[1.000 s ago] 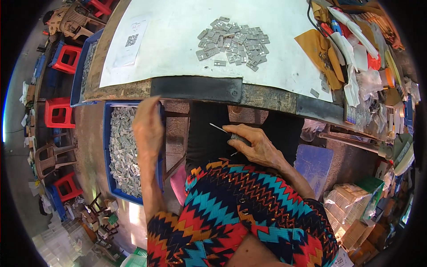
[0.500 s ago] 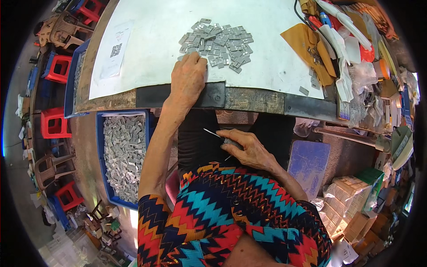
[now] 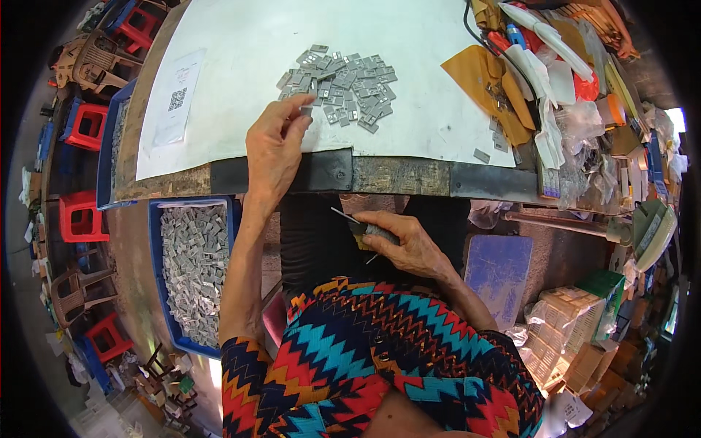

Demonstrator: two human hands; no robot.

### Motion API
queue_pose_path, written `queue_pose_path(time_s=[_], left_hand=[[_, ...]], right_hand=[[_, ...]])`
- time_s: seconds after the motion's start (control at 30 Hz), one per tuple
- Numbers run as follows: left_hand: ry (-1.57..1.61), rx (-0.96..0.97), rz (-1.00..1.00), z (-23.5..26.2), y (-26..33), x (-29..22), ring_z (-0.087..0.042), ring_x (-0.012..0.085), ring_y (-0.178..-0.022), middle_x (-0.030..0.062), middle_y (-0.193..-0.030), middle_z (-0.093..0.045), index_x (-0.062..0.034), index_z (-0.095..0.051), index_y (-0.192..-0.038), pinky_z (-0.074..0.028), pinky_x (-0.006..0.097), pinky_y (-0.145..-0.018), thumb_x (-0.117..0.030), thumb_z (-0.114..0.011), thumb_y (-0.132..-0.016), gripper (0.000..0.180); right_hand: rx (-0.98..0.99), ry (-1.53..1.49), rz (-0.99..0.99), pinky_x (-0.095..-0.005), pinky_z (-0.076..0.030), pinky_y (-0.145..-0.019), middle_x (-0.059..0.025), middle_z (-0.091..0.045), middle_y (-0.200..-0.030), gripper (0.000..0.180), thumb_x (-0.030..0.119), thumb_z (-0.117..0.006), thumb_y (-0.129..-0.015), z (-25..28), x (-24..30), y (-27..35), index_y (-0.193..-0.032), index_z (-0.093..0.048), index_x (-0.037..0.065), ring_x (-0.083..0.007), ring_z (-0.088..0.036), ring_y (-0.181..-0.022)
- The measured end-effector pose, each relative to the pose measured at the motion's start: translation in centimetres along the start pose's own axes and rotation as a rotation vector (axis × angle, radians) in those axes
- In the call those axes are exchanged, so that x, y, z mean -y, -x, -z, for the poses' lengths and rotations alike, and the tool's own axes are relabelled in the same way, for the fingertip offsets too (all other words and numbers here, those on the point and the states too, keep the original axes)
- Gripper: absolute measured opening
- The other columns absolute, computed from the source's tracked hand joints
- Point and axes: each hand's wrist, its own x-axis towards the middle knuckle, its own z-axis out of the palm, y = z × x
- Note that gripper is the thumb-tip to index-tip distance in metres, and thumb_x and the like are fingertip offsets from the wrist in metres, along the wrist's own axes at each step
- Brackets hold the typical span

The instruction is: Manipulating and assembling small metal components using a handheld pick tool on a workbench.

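Pinched between thumb and forefinger of my left hand (image 3: 276,142) is a small flat grey piece (image 3: 307,112), just left of the pile's near edge. The pile (image 3: 343,84) is made of many similar grey rectangular pieces, some with small holes or light marks, heaped on a white-covered table (image 3: 241,87). Below the table edge, over my lap, my right hand (image 3: 405,241) is closed around a thin metal tool (image 3: 345,214). Its slim, pale end points up and left; my fingers cover most of its grip, so its exact kind is unclear.
A blue crate (image 3: 155,274) full of small grey pieces stands below the table at left. A printed sheet (image 3: 179,98) lies on the table's left. Brown paper (image 3: 471,69), plastic bags and loose pieces crowd its right. A blue stool (image 3: 500,277) stands at right.
My left hand has drawn back from the pile's edge, slightly left, and a grey piece now shows in its fingers. My right hand keeps its hold on the tool. The view has shifted slightly.
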Motion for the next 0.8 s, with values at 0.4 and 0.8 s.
queue_pose_path(time_s=[0.4,0.8], left_hand=[[1.007,0.032,0.498,0.7,5.4,-2.1,-0.061,0.0154,-0.065,0.0114,-0.076,-0.06,0.0029,-0.052,-0.085,-0.054,0.026,-0.061,-0.002,-0.059,-0.082,0.009],[1.186,0.09,0.599,-1.7,8.8,-3.2,-0.064,0.0197,-0.074,0.0165,-0.083,-0.061,0.0052,-0.048,-0.101,-0.054,0.028,-0.071,-0.007,-0.051,-0.088,0.018]], right_hand=[[-0.129,-0.174,-0.045,-0.024,-0.044,-0.079,-0.0064,-0.061,-0.099,0.033,0.013,-0.061,-0.083,1.2,2.3,-0.6,-0.114,-0.055,0.002,-0.0101,-0.054,-0.09],[-0.165,-0.109,0.067,-0.0259,-0.044,-0.081,-0.0103,-0.06,-0.105,0.035,0.011,-0.061,-0.082,0.9,2.4,-0.1,-0.114,-0.054,0.0,-0.0142,-0.057,-0.093]])
